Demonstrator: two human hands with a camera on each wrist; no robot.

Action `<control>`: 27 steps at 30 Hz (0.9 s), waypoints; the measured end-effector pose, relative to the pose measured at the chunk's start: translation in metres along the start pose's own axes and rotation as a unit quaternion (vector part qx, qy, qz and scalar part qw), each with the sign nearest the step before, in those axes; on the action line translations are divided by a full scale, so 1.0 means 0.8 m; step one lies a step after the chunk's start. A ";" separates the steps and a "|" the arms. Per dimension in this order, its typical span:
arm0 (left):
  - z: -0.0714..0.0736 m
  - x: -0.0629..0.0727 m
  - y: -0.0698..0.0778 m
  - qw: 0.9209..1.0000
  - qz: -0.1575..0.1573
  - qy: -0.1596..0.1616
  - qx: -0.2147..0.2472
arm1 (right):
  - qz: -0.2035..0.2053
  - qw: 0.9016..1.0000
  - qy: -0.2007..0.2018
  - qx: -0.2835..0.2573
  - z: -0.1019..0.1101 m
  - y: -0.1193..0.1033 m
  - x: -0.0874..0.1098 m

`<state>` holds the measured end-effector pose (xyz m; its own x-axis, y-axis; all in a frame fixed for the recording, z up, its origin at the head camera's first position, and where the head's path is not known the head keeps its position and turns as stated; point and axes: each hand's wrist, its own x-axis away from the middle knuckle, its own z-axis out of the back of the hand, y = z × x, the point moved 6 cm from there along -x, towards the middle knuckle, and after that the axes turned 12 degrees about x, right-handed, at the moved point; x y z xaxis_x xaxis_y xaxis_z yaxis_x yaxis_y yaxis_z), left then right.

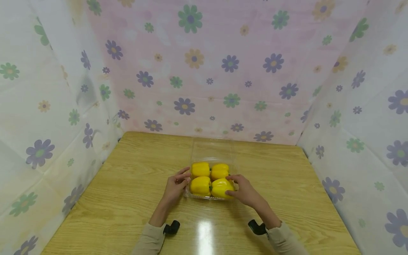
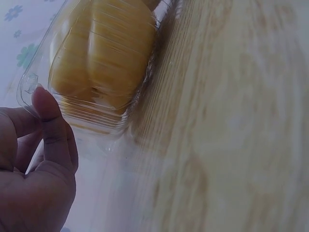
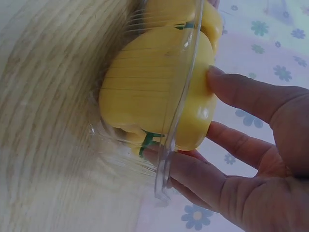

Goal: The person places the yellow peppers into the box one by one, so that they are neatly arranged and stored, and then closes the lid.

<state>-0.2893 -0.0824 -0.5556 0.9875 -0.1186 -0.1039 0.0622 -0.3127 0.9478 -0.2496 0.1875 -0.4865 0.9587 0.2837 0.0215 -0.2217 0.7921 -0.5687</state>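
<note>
left hand [image 1: 173, 185]: pinching clear plastic box [image 1: 204, 197]
right hand [image 1: 246, 191]: gripping box's near-right blocky yellow pepper [image 1: 220, 188]
box: might tip if tugged

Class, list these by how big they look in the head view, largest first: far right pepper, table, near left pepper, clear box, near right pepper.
1. Table
2. Clear box
3. Near left pepper and near right pepper: too alike to rank
4. Far right pepper
</note>
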 end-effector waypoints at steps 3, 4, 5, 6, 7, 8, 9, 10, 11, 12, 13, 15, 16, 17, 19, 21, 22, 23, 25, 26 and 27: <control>0.000 -0.001 0.000 1.000 0.002 -0.002 -0.003 | -0.006 1.000 0.002 0.004 0.000 -0.002 0.003; -0.001 -0.001 0.000 1.000 0.003 -0.002 -0.006 | -0.007 1.000 0.001 0.002 0.000 -0.003 0.004; -0.001 -0.001 0.001 1.000 0.003 -0.003 -0.009 | -0.010 1.000 -0.001 -0.002 0.000 -0.003 0.005; -0.002 -0.001 0.002 1.000 0.002 -0.004 -0.013 | -0.012 1.000 -0.003 -0.006 0.000 -0.003 0.006; -0.002 -0.001 0.002 1.000 0.002 -0.005 -0.016 | -0.013 1.000 -0.006 -0.010 0.000 -0.003 0.008; -0.003 -0.001 0.003 1.000 0.001 -0.007 -0.019 | -0.012 1.000 -0.008 -0.016 0.000 -0.003 0.009; -0.004 0.000 0.004 1.000 0.001 -0.009 -0.021 | -0.010 1.000 -0.009 -0.022 0.001 -0.003 0.010; -0.004 0.000 0.005 1.000 0.002 -0.010 -0.023 | -0.008 1.000 -0.010 -0.027 0.002 -0.003 0.011; -0.005 0.000 0.006 1.000 0.001 -0.012 -0.024 | -0.006 0.999 -0.008 -0.034 0.004 -0.002 0.012; -0.006 0.001 0.007 1.000 0.001 -0.013 -0.025 | 0.000 0.999 -0.004 -0.040 0.007 -0.002 0.013; -0.006 0.001 0.008 1.000 0.001 -0.014 -0.025 | 0.007 0.999 0.002 -0.046 0.010 -0.001 0.014; -0.007 0.002 0.010 1.000 0.001 -0.014 -0.028 | 0.024 0.998 0.015 -0.058 0.017 0.001 0.015; -0.007 0.002 0.011 0.999 0.002 -0.014 -0.030 | 0.030 0.997 0.022 -0.063 0.020 0.003 0.015; -0.007 0.002 0.012 0.999 0.002 -0.014 -0.032 | 0.035 0.996 0.030 -0.070 0.023 0.004 0.015; -0.007 0.002 0.014 0.999 0.000 -0.015 -0.040 | 0.045 0.995 0.045 -0.078 0.027 0.010 0.014; -0.007 0.001 0.015 0.999 0.000 -0.015 -0.048 | 0.044 0.993 0.063 -0.093 0.030 0.017 0.012; -0.007 0.001 0.016 0.999 0.001 -0.016 -0.050 | 0.044 0.992 0.072 -0.099 0.031 0.020 0.010; -0.008 0.001 0.016 0.999 0.001 -0.017 -0.052 | 0.042 0.990 0.082 -0.105 0.032 0.025 0.008; -0.008 0.001 0.017 0.998 0.002 -0.020 -0.055 | 0.038 0.987 0.102 -0.117 0.033 0.034 0.004; -0.008 0.001 0.017 0.998 0.003 -0.021 -0.055 | 0.035 0.986 0.110 -0.123 0.033 0.039 0.002; -0.008 0.001 0.017 0.998 0.003 -0.022 -0.056 | 0.032 0.984 0.119 -0.128 0.034 0.045 -0.001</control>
<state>-0.2871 -0.0807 -0.5408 0.9809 -0.1615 -0.1088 0.0745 -0.2051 0.9759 -0.2631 0.2306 -0.4846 0.9654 0.1710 -0.1967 -0.2605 0.6064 -0.7513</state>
